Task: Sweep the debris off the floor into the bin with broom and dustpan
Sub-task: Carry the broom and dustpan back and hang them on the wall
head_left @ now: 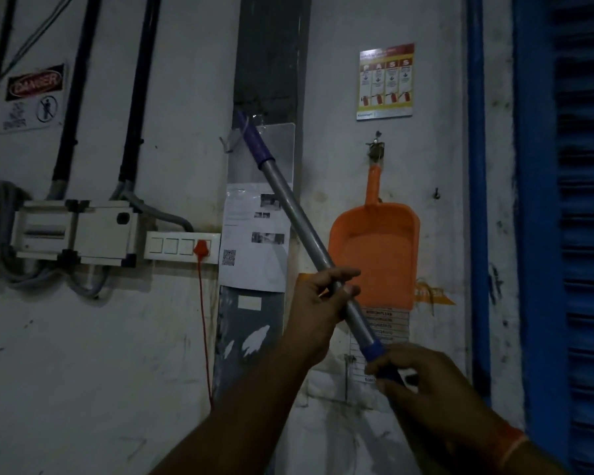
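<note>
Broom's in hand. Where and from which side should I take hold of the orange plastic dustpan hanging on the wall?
Grip the orange plastic dustpan by its narrow handle, just below the wall hook. It hangs scoop-down, so the handle is the slim part a hand can wrap. Come from the right with the right hand; the grey metal broom handle crosses its left edge.

Light level: dim, underexposed throughout
Colour cast: cool, bluish-grey
Source: cannot tell; wall (pixel 172 337) evenly lit
Shadows: soft, faint
Glare: slight sheen on the clear plastic sheet (pixel 275 142)
Blur: soft overall; small print unreadable
Edge distortion: wide-angle bowing, blue shutter (pixel 583 234)
</note>
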The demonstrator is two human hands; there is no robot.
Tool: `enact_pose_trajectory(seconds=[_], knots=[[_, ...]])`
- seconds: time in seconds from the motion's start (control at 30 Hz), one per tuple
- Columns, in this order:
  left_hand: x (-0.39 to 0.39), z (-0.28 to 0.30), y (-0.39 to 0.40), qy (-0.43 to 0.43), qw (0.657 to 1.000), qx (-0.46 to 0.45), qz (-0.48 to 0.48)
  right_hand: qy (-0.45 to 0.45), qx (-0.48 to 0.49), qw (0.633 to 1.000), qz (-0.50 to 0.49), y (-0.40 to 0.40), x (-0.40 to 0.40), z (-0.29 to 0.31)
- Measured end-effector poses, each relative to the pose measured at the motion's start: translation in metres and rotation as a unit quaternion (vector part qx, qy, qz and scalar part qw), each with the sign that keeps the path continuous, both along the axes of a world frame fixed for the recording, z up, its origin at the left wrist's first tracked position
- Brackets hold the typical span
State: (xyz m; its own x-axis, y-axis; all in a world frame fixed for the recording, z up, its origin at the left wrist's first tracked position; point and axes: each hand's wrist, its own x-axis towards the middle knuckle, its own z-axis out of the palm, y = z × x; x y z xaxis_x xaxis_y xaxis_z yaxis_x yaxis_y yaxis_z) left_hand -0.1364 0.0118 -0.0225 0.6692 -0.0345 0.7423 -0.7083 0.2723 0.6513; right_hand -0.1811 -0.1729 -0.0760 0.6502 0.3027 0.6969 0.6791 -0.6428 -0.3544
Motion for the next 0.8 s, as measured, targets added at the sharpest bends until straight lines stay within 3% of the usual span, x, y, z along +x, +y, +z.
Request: enact_pose_trajectory(seconds=[0.1,0.2,0.37,0.57,0.8], knots=[[0.003,-0.005,-0.001,-0.005,0.999,0.035,-0.008,-0.096,0.034,0.994,-0.034,-0.013,-0.013,0.038],[0.006,-0.009,-0.005,0.008,0.997,0.073,-0.012,-0.168,0.068,0.983,-0.003,-0.019,-0.022,0.094],[0.005,-0.018,-0.022,0.009,0.991,0.125,-0.036,-0.132,-0.056,0.99,0.018,-0.003,-0.006,0.168],[0.003,-0.023,-0.037,-0.022,0.979,0.203,-0.022,-0.07,-0.121,0.99,0.023,0.004,0.019,0.179],[-0.008,-0.01,-0.023,-0.033,0.956,0.29,-0.038,-0.05,-0.025,0.996,0.076,-0.013,0.031,0.164]])
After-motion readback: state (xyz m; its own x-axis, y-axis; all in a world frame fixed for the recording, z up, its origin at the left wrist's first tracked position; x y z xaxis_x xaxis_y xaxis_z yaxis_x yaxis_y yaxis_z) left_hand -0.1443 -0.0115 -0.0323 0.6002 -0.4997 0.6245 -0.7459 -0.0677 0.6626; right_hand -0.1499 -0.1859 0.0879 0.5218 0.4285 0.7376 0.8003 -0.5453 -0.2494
